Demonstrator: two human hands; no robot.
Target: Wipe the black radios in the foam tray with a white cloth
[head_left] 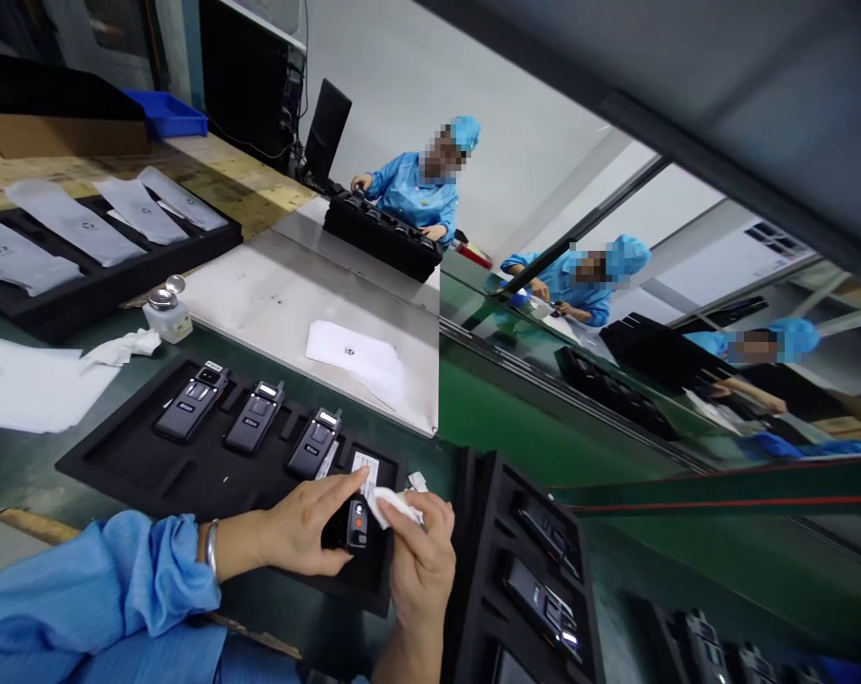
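Over the right end of a black foam tray (127, 456), my left hand (302, 527) grips a small black two-way radio (357, 528) with an orange button on its side. My right hand (425, 556) pinches a folded white wipe (393, 505) close to the radio's edge. Whether the wipe touches it, I cannot tell. In the same tray lie more radios, one on the left (188, 408), one in the middle (252, 423) and one nearer my hand (315, 446). Part of a white label (365, 467) shows beyond my left fingers.
A pump-top bottle (168, 312) and crumpled tissue (125, 349) stand behind the tray. White sleeves (355, 356) lie on the pale board. Another foam tray (473, 579) holds radios at right; bagged items (88, 228) fill one at left. Co-workers (416, 195) sit across the bench.
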